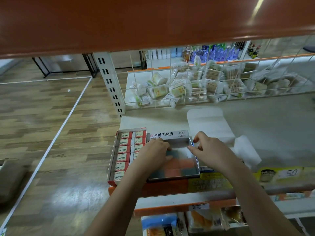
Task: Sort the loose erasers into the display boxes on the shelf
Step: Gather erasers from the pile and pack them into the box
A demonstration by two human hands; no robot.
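So the person has both hands in the grey display box (172, 176) sitting at the front edge of the shelf (255, 120). The left hand (153, 155) is curled down over the erasers (180, 167), thumb and fingers bent onto the top row, though it's hard to tell if it actually holds one or just presses them flat. The right hand (209, 150) has its grip pinched together on something small and pale at the box's right wall, probably a loose eraser, but it's too blurry to call for sure.

What could go wrong: that box sits right at the lip of the shelf, so a hard shove from the left hand could probably nudge it forward and off. The rows of orange and grey erasers look loosely packed, so squeezing another in could pop a neighbour up or skew the row. The red box (126, 155) of 2B erasers is touching the grey box on the left, so it could get bumped too.

As for position, the pale piece sits right in the right hand's fingertips, just above the empty back-right corner of the box, with the packed rows nearer the person.
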